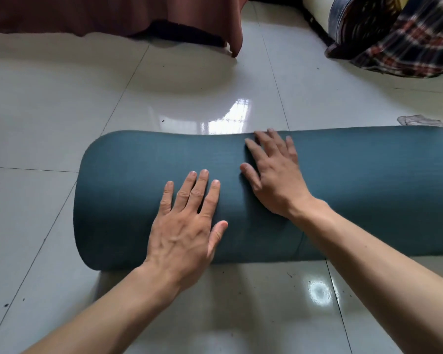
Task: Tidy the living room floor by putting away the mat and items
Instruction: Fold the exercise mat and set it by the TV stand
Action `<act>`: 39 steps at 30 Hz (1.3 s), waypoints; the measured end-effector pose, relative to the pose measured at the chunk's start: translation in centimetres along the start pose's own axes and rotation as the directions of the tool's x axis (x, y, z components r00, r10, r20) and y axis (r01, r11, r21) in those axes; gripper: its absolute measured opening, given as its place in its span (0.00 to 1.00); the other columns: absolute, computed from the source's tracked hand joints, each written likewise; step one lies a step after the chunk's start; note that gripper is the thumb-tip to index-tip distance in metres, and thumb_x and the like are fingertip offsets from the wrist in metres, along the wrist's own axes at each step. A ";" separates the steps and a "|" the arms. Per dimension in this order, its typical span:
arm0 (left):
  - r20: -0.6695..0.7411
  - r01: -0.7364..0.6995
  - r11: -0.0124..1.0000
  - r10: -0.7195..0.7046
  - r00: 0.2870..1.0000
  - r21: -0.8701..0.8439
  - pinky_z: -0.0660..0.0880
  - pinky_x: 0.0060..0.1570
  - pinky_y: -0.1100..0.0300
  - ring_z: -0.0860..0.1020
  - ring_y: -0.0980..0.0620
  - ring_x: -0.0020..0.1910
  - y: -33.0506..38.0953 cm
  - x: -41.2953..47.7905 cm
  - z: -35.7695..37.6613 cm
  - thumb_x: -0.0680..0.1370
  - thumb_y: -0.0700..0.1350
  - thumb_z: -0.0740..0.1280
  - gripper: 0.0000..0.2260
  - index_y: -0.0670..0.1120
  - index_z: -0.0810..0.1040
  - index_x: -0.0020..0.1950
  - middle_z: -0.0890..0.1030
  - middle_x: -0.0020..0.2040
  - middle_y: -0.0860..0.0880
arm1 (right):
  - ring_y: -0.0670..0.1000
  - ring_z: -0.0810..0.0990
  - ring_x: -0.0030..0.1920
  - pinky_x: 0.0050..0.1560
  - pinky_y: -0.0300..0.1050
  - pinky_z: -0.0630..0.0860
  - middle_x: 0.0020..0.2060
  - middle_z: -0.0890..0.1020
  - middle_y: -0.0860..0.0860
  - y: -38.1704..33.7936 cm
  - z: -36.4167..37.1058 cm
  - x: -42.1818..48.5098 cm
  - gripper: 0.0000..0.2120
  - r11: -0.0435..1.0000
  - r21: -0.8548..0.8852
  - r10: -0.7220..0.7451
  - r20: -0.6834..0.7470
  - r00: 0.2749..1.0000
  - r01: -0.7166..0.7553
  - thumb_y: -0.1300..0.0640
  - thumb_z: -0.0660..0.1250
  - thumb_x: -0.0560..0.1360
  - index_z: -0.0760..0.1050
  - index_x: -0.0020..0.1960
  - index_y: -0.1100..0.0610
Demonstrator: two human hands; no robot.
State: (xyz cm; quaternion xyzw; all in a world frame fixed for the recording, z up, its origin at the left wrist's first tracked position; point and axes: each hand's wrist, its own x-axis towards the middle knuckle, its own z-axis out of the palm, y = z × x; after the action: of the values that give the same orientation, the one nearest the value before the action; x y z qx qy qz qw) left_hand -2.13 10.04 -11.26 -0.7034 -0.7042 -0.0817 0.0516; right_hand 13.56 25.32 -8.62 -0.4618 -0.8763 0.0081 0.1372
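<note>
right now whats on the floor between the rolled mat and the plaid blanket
In the head view, mostly bare glossy tile floor; one small crumpled pale scrap lies just past the far edge of the rolled mat, on the side toward the plaid blanket.

Right end of the mat (368,195) beyond the right edge; plaid cloth (414,47) blurry, cropped.
</note>
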 end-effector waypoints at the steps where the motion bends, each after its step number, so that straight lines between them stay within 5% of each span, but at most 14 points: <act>1: 0.014 0.009 1.000 -0.009 1.000 0.005 0.56 0.74 0.39 0.62 0.43 0.78 0.0 0.1 0.4 0.80 0.60 0.53 0.31 0.44 0.66 0.78 0.64 0.79 0.43 | 0.56 0.50 0.81 0.78 0.56 0.40 0.80 0.59 0.54 0.0 0.4 -0.6 0.36 1.000 -0.011 0.001 0.045 0.999 0.000 0.38 0.43 0.77 0.61 0.79 0.54; 5: 0.155 0.047 0.998 -0.053 0.986 0.045 0.60 0.75 0.39 0.62 0.43 0.79 -0.4 -0.2 2.7 0.79 0.62 0.50 0.33 0.45 0.64 0.79 0.63 0.80 0.43 | 0.54 0.39 0.81 0.77 0.54 0.35 0.82 0.47 0.52 0.3 2.5 -3.3 0.40 1.000 -0.017 0.014 0.224 0.975 -0.010 0.34 0.35 0.75 0.50 0.82 0.52; 12: 0.328 0.096 0.994 -0.108 0.938 0.052 0.60 0.75 0.41 0.58 0.43 0.80 -0.7 -0.9 5.9 0.77 0.64 0.42 0.36 0.48 0.58 0.81 0.58 0.81 0.44 | 0.54 0.34 0.80 0.78 0.54 0.34 0.81 0.38 0.51 1.1 6.3 -7.5 0.33 0.998 -0.011 0.066 0.437 0.897 -0.068 0.38 0.46 0.83 0.39 0.82 0.50; 17: 0.376 0.103 0.995 -0.091 0.922 -0.011 0.45 0.79 0.44 0.44 0.47 0.82 -1.1 -0.7 7.4 0.73 0.65 0.33 0.38 0.52 0.42 0.82 0.43 0.83 0.48 | 0.53 0.33 0.80 0.78 0.55 0.33 0.81 0.37 0.51 1.2 7.9 -7.8 0.33 0.996 -0.019 0.086 0.450 0.889 -0.087 0.37 0.46 0.83 0.38 0.82 0.49; 22: 0.407 0.128 0.991 -0.105 0.907 -0.029 0.40 0.79 0.45 0.38 0.48 0.81 -1.0 -0.6 8.2 0.70 0.64 0.28 0.39 0.52 0.37 0.81 0.37 0.82 0.48 | 0.53 0.35 0.80 0.77 0.54 0.33 0.81 0.39 0.50 1.5 9.5 -8.2 0.42 0.996 -0.010 0.085 0.439 0.895 -0.090 0.33 0.30 0.70 0.39 0.81 0.48; 32: 0.419 0.126 0.992 -0.103 0.902 -0.028 0.33 0.76 0.44 0.30 0.48 0.78 -1.1 -0.7 10.1 0.72 0.63 0.28 0.34 0.53 0.28 0.77 0.29 0.79 0.48 | 0.54 0.43 0.81 0.79 0.57 0.41 0.82 0.47 0.50 1.2 11.7 -8.8 0.35 0.994 -0.031 0.110 0.320 0.941 -0.106 0.37 0.41 0.78 0.47 0.82 0.49; 39: 0.453 0.128 0.991 -0.102 0.885 -0.027 0.34 0.77 0.43 0.30 0.48 0.78 -1.1 -0.5 9.6 0.71 0.64 0.27 0.36 0.53 0.28 0.77 0.29 0.79 0.48 | 0.53 0.38 0.81 0.78 0.56 0.37 0.81 0.42 0.49 1.3 11.4 -8.6 0.37 0.994 -0.043 0.112 0.371 0.922 -0.103 0.35 0.36 0.76 0.41 0.82 0.48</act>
State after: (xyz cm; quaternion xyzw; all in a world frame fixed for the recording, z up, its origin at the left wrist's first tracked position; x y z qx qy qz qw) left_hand -2.85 11.33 -20.82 -0.6612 -0.7349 0.0609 -0.1378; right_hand 16.38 20.42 -21.81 -0.5007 -0.8598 0.0931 -0.0375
